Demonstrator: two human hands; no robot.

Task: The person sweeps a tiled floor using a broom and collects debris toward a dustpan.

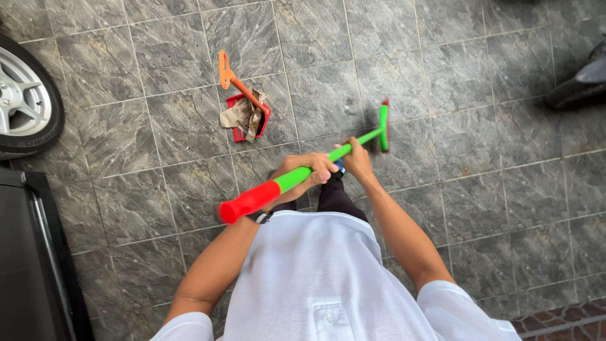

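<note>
Head view, looking straight down. Both hands closed on a long green plastic broom with a red foam-like end grip (297, 179). Left hand (309, 172) wraps fully around the green shaft just past the red section; right hand (356, 159) wraps the shaft further down, toward the head. Neither hand has any slack showing. Broom head, a narrow green bar with red bristle edge (383, 125), rests on the grey stone-patterned tiled floor (473, 126), shaft slanting up toward the body.

Judgement: broom looks light and stiff, a hollow plastic shaft; smooth green part may slip, red end likely gives better purchase. Two-handed spaced hold suits it.

Nearby: red plastic dustpan with orange upright handle (238, 95) on the floor, holding crumpled brown paper scraps (243, 115), well apart from the broom head. Car wheel with silver rim (22, 98) at left edge.
</note>
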